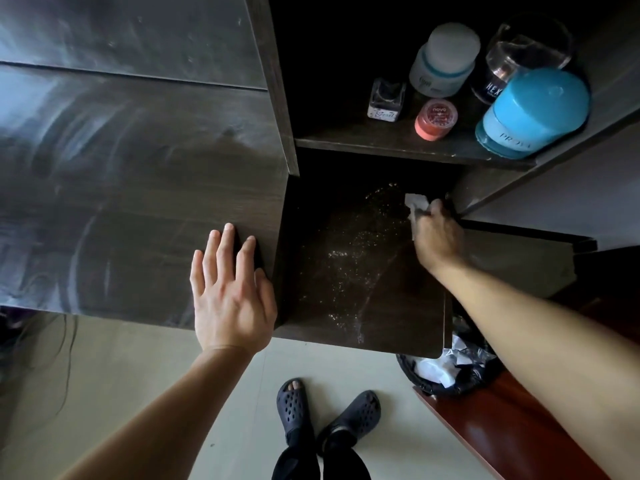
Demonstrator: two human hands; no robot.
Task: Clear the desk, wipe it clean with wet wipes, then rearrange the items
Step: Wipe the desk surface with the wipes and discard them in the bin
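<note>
The dark wooden desk top [131,188] shows pale wipe streaks. My left hand [230,292] rests flat on its near right corner, fingers straight. To the right lies a lower dark shelf [349,271] sprinkled with pale crumbs or dust. My right hand [438,233] reaches to that shelf's far right corner and grips a crumpled white wet wipe [415,204] against the surface.
On the upper shelf [398,147] stand a small square glass bottle [387,100], a white jar [445,58], a small red jar [435,119], a clear-capped dark bottle [519,60] and a blue-capped bottle [533,112]. A black-lined bin [446,368] with white waste sits below right. My sandalled feet [325,410] stand on pale floor.
</note>
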